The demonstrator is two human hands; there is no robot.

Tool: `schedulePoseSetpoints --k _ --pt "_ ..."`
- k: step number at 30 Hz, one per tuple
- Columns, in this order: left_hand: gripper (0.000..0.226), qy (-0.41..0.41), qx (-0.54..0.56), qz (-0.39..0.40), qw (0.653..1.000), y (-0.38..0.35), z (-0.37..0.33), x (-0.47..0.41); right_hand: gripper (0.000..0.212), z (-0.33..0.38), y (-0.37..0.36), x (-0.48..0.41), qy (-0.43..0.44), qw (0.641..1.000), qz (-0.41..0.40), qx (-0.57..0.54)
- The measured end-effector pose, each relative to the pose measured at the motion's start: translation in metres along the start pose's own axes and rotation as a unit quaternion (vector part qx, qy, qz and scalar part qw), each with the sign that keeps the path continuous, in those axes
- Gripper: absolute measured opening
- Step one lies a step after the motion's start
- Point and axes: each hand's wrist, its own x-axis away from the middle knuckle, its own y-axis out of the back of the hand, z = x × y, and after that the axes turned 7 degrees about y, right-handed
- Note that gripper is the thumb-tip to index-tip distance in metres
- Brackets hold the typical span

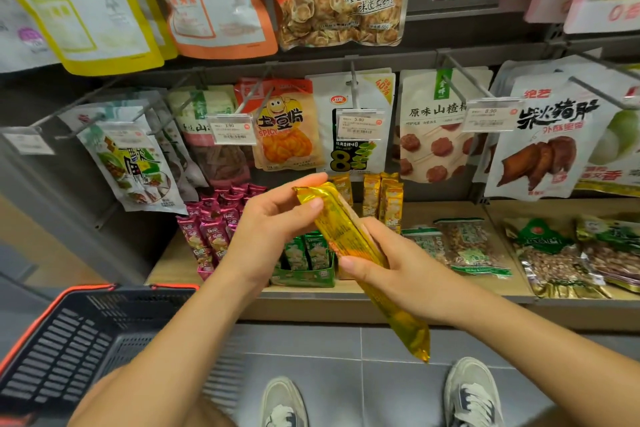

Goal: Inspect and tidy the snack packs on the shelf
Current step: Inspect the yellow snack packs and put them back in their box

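Your left hand [273, 229] pinches the top end of a long yellow snack pack [349, 232] between thumb and forefinger. Your right hand [384, 260] grips the same pack round its middle, thumb across the front. The fingers behind it are hidden, so you cannot see how far they wrap. The pack slants from upper left to lower right in front of the shelf [311, 307], touching nothing on it. Its lower end hangs free past your right wrist, over the grey floor tiles. The print on its face is too blurred to read, and your right hand covers part of it.

Behind your hands, more yellow packs [391, 198] stand upright at the back of the shelf, partly hidden by the held one. To their left stand pink packs [214, 222], and green packs [308, 253] sit in a low box that your left wrist partly covers. Bags of nuts [467, 246] lie flat to the right, the farthest cut off by the frame edge.

Hanging packs and price tags [230, 130] fill the hooks above, and the top row is cropped. A black basket [79, 340] with an orange rim sits at lower left, half out of view. Your two shoes [284, 402] show at the bottom.
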Motion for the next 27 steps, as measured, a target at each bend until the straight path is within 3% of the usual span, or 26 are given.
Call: schedulePoseSetpoints --k 9,14,16,18,21,27 --pt "0.022 0.002 0.039 -0.049 0.998 0.002 0.003 -0.002 0.043 0.001 0.001 -0.001 0.014 1.000 -0.006 0.020" --pt "0.024 -0.029 0.043 -0.170 0.984 0.018 0.001 -0.013 0.084 -0.003 0.025 0.002 -0.029 0.992 0.118 0.016" --pt "0.028 -0.031 0.044 -0.238 0.970 0.035 -0.002 -0.017 0.076 -0.003 0.034 0.006 -0.042 0.992 0.120 0.006" --pt "0.027 -0.018 0.025 -0.274 0.961 0.047 -0.003 -0.018 0.058 -0.001 0.040 0.007 -0.050 0.996 0.052 -0.058" --pt "0.027 0.005 -0.074 -0.249 0.966 0.056 0.000 -0.018 0.050 -0.001 0.047 0.005 -0.051 0.992 -0.051 -0.105" --pt "0.048 0.028 -0.337 -0.099 0.936 0.057 0.006 -0.014 0.055 0.000 0.051 0.004 -0.054 0.974 -0.111 -0.188"
